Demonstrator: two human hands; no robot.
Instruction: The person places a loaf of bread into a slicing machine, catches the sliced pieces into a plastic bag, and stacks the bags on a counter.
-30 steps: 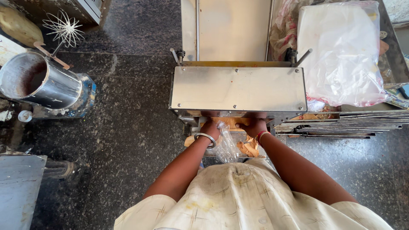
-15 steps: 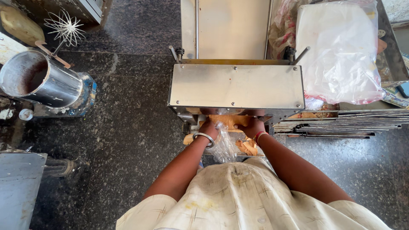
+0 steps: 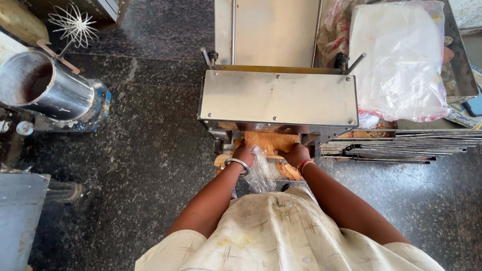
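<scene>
Both hands were at the machine's mouth: the left hand (image 3: 243, 153) and right hand (image 3: 295, 153) gripped the orange-brown sheet (image 3: 268, 141), which was only part-way out from under the steel housing (image 3: 277, 97). Most seemed still inside. A clear bag (image 3: 261, 173) hung between the wrists.
</scene>
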